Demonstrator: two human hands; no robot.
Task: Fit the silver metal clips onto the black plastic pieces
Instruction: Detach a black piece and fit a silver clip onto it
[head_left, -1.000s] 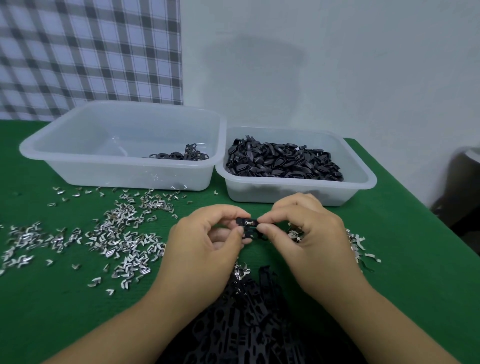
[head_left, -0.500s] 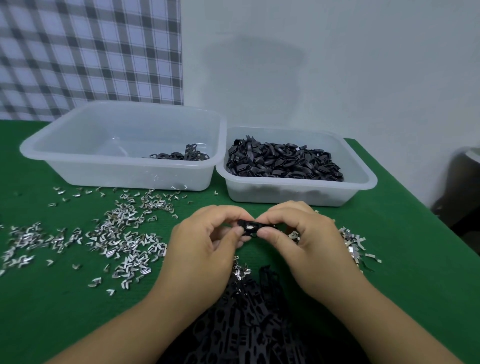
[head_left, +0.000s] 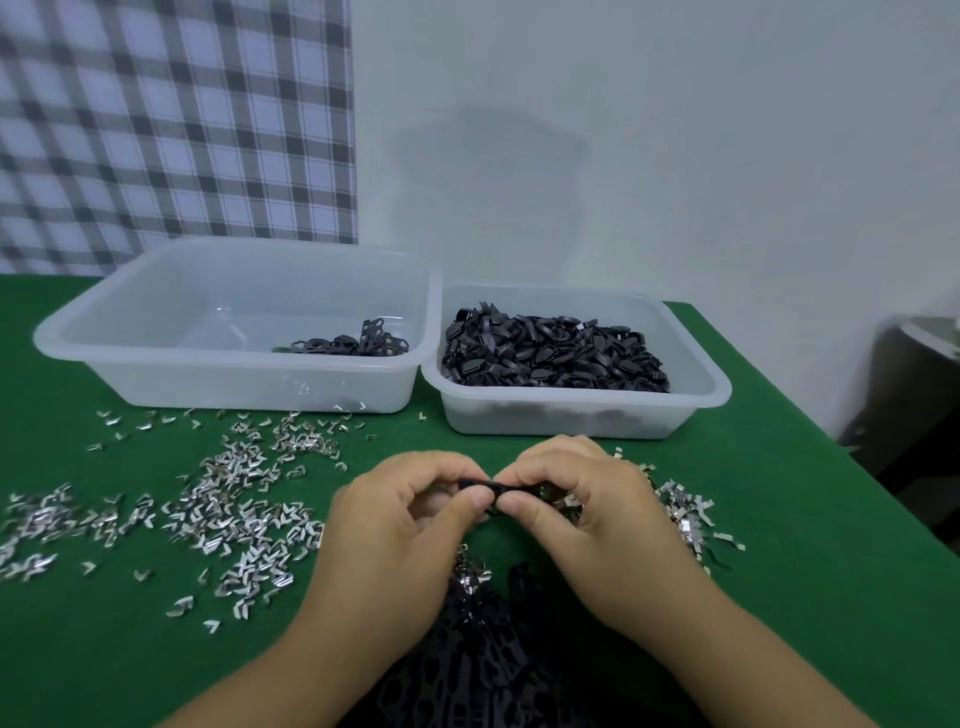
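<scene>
**Hands.** Left hand (head_left: 410, 525) and right hand (head_left: 587, 514) are together at centre. The thumb and forefinger of each pinch one black plastic piece (head_left: 483, 486), held just above the green worktop (head_left: 805, 545).

**Change.** Against a second ago, the thumbs are closer and now cover the silver glint on the piece. Judged: a clip is being pressed home. Whether it is seated cannot be told.

**Near stock.** A heap of black pieces (head_left: 483, 649) lies between the forearms. Loose silver clips (head_left: 234, 514) are scattered to the left, and a smaller clip patch (head_left: 685, 514) lies just beside the right hand.

**Far stock.**
- Left tub (head_left: 234, 384), translucent, holds a few black parts (head_left: 358, 343).
- Right tub (head_left: 561, 421), touching the left one, is heaped with black parts (head_left: 550, 353).

**Backdrop.** Checked cloth (head_left: 171, 130) and a pale wall.

**Markings.** No brand, label or writing is legible.
</scene>
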